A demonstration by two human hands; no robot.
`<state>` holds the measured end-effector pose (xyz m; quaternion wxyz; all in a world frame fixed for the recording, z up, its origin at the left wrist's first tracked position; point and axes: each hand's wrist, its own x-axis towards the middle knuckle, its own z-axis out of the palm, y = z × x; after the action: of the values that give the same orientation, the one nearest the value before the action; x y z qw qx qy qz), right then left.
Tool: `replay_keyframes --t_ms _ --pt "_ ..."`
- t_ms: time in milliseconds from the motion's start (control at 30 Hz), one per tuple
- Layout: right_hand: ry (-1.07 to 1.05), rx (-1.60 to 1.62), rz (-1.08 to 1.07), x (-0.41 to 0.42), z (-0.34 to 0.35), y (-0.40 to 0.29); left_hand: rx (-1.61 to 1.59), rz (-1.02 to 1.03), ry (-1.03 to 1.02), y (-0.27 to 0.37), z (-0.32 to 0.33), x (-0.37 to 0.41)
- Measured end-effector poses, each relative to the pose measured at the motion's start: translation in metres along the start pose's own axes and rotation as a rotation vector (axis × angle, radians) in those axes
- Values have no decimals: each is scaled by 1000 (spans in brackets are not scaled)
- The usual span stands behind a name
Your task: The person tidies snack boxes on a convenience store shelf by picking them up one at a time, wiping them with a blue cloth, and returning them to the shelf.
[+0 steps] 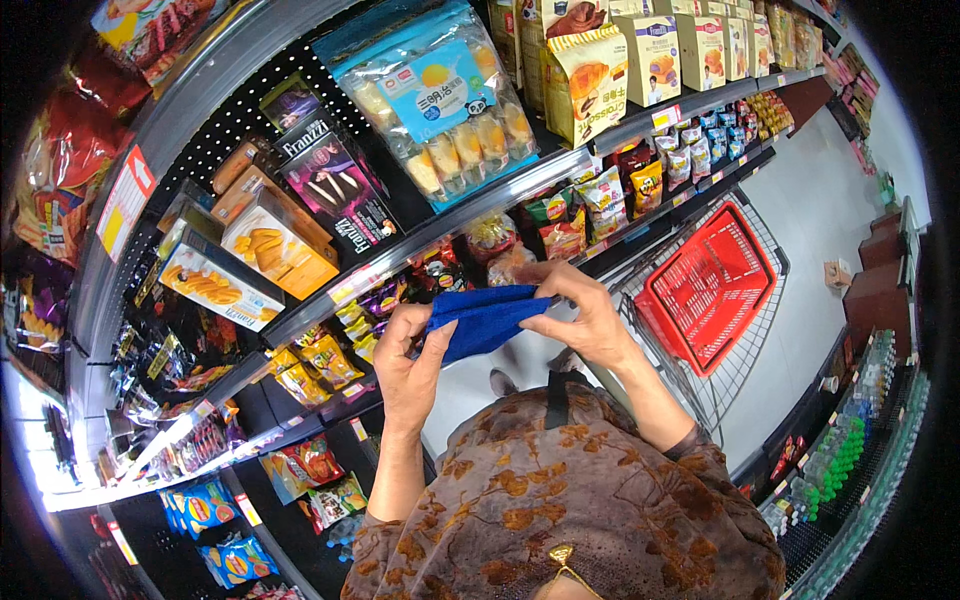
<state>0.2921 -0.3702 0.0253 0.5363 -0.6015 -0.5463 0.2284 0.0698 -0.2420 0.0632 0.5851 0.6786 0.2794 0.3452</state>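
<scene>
A folded blue cloth (487, 322) is stretched between my two hands, in front of my body. My left hand (412, 352) pinches its left end between thumb and fingers. At the other end, my right hand (581, 311) grips the cloth the same way. Just beyond the cloth is a store shelf (450, 217) with a price-strip edge. A large clear pack of small cakes (450, 112) with a blue label lies on it. To its left a black and purple biscuit box (337, 180) leans beside an orange and white box (281, 244).
A wire shopping cart (731, 382) holding a red plastic basket (709, 289) stands to my right. Bagged snacks (322, 360) fill the lower shelves. Croissant bags (592, 82) stand at the upper right. Plastic bottles (832, 457) line a shelf at the lower right.
</scene>
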Motion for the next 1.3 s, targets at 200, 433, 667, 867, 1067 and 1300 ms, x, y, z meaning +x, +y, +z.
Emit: replay_keyframes --t_ms 200,433,667,867,1067,1300 --pt "8 773 335 5 -8 -35 -193 -71 5 20 6 -6" --pt "-153 1249 263 -2 2 -44 -58 10 -69 76 38 11" --pt "-153 1332 538 -35 29 -14 195 59 29 37 52 27" --pt "-94 1400 701 -44 31 3 87 -2 -80 27 60 43" --pt "63 1096 532 -23 12 12 20 24 -64 7 55 58" --pt "400 1057 356 27 -27 3 -117 18 105 -4 50 89"
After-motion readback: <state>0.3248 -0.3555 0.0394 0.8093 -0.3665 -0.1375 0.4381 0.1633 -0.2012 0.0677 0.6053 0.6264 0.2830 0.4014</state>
